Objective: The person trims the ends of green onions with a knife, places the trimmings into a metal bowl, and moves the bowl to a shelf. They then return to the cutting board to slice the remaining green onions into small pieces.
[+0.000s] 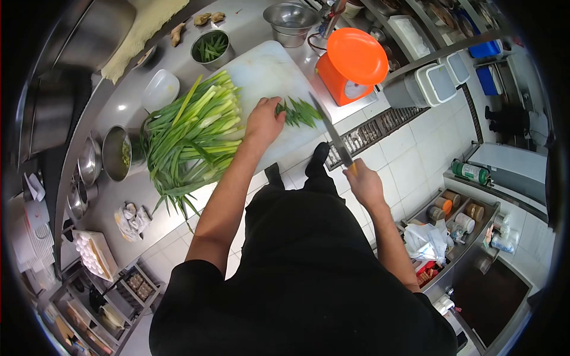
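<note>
My right hand (365, 184) grips a long kitchen knife (334, 133) by its yellowish handle. Its blade points up and leftward, with the tip near the cutting board's right edge. On the white cutting board (267, 65), my left hand (265, 121) has its fingers curled in against cut green scallion pieces (301, 113). Part of what those fingers hold is hidden. A big heap of whole scallions (196, 133) covers the board's left side, white stalks toward my left hand and green leaves hanging over the counter edge.
Behind the board stand a metal container of cut greens (211, 50), ginger (177, 34) and metal bowls (290, 21). An orange scale (344, 74) sits at right. A white dish (161, 90) and a metal pot (116, 153) lie left. A floor drain grate (377, 137) runs beyond the counter.
</note>
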Demonstrator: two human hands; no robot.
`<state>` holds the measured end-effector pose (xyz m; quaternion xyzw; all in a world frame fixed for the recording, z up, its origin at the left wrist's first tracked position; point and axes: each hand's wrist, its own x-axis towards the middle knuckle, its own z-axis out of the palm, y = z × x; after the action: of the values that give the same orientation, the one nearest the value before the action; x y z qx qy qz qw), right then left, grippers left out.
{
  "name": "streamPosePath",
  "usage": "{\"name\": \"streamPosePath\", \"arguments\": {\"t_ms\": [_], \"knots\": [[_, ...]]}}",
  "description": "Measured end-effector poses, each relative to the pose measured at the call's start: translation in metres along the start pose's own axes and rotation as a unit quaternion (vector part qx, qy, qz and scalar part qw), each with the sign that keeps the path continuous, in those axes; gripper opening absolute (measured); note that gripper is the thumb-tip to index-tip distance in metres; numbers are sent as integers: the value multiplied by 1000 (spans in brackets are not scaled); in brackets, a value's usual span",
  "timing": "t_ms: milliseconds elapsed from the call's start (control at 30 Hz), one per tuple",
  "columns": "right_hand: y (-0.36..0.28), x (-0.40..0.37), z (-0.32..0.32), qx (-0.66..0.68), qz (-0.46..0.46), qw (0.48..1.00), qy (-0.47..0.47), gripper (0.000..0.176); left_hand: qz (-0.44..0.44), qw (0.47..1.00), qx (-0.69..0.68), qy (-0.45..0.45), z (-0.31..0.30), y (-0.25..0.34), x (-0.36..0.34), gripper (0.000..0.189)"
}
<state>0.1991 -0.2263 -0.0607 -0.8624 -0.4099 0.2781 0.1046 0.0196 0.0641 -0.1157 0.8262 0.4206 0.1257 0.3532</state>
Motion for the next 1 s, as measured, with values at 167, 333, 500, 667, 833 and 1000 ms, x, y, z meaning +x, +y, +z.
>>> {"name": "streamPosePath", "arguments": {"t_ms": [167, 333, 500, 667, 833, 1000], "knots": [[-12, -8, 18, 65, -58, 996, -36, 39, -30, 996, -73, 33, 17, 12, -15, 55], [-32, -7, 17, 100, -38, 989, -99, 41, -36, 991, -103, 71, 26, 18, -24, 62], [-37, -3, 17, 132, -54, 983, -119, 41, -44, 983, -157, 85, 31, 7, -24, 54], [-48, 7, 10, 173, -108, 973, -112, 39, -50, 981, -156, 101, 14, 4, -19, 53], [-98, 29, -27, 212, -41, 960, -178, 37, -11, 987, -92, 134, -33, 3, 11, 59], [-155, 77, -40, 225, -130, 955, -143, 35, -42, 979, -111, 163, -120, 2, 60, 60]]}}
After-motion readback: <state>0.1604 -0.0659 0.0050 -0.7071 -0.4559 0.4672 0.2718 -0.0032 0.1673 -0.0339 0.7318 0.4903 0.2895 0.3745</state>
